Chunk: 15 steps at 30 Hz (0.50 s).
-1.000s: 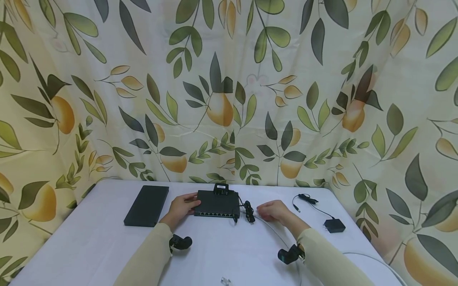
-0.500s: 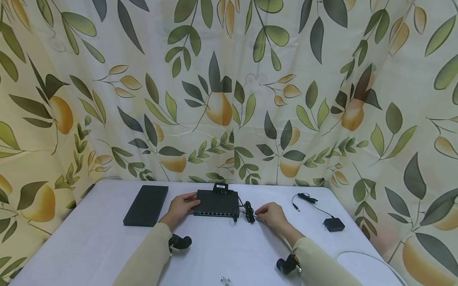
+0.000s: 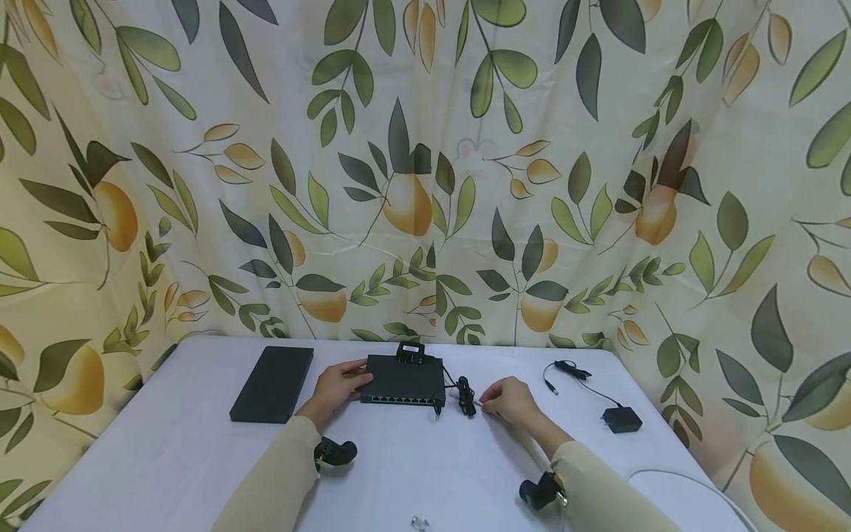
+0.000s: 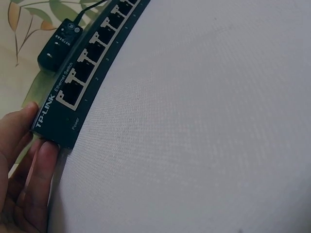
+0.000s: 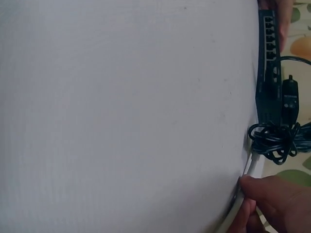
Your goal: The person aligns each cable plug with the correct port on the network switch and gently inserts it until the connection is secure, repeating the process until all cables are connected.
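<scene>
A black TP-LINK Ethernet switch lies on the white table, its row of ports facing me. My left hand holds its left end, and in the left wrist view the thumb and fingers grip the corner by the Power label. Just right of the switch is a bundled black cord. Beside that bundle my right hand pinches a pale network cable between thumb and fingers, its end pointing toward the switch. A black power adapter sits on top at the switch's back edge.
A flat black box lies at the left. Toward the right is a second black adapter with its bundled lead. A pale cable loop runs off the right front, and a clear plug lies at the near edge.
My right hand has closed its fingers on the pale cable near the bundled cord and then shifted slightly right. The left hand keeps its hold on the switch.
</scene>
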### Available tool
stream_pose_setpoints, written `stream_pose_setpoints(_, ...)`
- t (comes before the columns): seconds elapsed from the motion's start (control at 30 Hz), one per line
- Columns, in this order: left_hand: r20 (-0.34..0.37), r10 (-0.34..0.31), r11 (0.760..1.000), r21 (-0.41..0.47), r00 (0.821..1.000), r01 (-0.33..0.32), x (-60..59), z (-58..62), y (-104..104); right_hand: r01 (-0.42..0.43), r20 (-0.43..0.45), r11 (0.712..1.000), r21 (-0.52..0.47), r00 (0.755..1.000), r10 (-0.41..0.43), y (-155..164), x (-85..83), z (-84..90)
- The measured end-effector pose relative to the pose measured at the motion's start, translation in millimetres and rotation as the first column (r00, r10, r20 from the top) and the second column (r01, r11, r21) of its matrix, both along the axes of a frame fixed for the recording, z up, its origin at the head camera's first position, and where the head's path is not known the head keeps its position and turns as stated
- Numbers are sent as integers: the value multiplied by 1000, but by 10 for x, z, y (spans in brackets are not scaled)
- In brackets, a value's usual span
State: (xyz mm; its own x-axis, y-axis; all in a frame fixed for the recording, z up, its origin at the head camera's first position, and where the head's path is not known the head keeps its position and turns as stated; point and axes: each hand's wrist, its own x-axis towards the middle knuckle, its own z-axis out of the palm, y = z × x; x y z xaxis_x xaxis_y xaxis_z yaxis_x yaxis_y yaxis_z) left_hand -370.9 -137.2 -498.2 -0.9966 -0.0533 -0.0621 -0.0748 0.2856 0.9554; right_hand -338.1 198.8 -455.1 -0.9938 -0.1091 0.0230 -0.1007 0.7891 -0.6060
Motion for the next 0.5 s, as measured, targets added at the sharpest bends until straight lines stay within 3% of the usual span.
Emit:
stream_pose_setpoints(0.2, -3, -6, 1000, 6, 1000, 6, 5, 14, 3, -31, 0, 999, 22, 1000, 31, 130, 10, 44)
stream_pose_setpoints(0.5, -2, -3, 1000, 3, 1000, 3, -21, -17, -4, 58, 85, 998, 24, 995, -60, 233, 11, 16)
